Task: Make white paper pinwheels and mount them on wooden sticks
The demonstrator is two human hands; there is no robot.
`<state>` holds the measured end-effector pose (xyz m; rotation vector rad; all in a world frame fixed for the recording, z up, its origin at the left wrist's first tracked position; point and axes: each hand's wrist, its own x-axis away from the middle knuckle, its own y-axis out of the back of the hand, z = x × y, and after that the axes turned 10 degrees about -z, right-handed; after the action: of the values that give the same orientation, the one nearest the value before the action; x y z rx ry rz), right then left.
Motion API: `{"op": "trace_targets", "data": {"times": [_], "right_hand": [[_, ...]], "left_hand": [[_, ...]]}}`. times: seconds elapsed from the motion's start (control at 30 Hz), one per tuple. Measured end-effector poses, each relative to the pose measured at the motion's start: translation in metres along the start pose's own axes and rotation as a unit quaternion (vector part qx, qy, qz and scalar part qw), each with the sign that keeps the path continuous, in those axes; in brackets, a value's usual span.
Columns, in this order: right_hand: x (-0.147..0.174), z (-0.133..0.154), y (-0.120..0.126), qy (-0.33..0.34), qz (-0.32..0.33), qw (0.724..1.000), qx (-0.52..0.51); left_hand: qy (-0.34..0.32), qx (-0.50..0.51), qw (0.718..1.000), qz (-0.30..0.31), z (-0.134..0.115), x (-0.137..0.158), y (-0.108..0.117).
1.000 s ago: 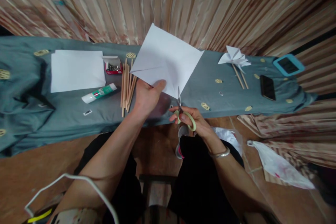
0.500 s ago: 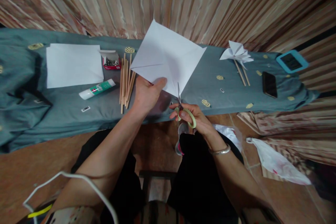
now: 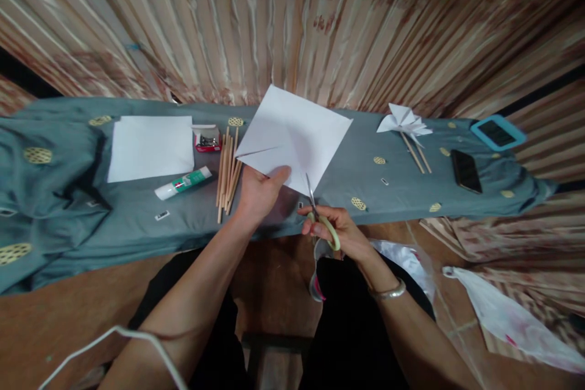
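Pinching the white paper sheet (image 3: pixel 304 128) at its near-left edge: left hand (image 3: pixel 258 192), thumb on top, other fingers mostly hidden beneath. Right hand (image 3: pixel 340 228) grasps scissors (image 3: pixel 312 200) by pale-green handles, fingers in the loops; blades at the sheet's near corner, depth of cut unclear. Sheet lies over the grey-green tablecloth (image 3: pixel 347 164). Just left of it: wooden sticks (image 3: pixel 226 173); then glue stick (image 3: pixel 183 183), open red box (image 3: pixel 208 141), white paper stack (image 3: pixel 150 149). Well right: paper pinwheels (image 3: pixel 402 122), smartphone (image 3: pixel 466 170).
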<state>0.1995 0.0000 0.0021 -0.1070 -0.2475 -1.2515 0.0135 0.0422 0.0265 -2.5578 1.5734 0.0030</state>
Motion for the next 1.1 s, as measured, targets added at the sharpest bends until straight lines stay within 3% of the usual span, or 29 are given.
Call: {"op": "trace_targets", "data": {"times": [0.4, 1.1], "right_hand": [[-0.001, -0.003, -0.003, -0.019, -0.015, 0.999, -0.024], [-0.002, -0.002, -0.006, -0.056, -0.04, 0.996, -0.056]], "left_hand": [[0.014, 0.012, 1.0, -0.01, 0.0, -0.001, 0.001], [-0.016, 0.004, 1.0, -0.005, 0.012, -0.004, 0.001]]}}
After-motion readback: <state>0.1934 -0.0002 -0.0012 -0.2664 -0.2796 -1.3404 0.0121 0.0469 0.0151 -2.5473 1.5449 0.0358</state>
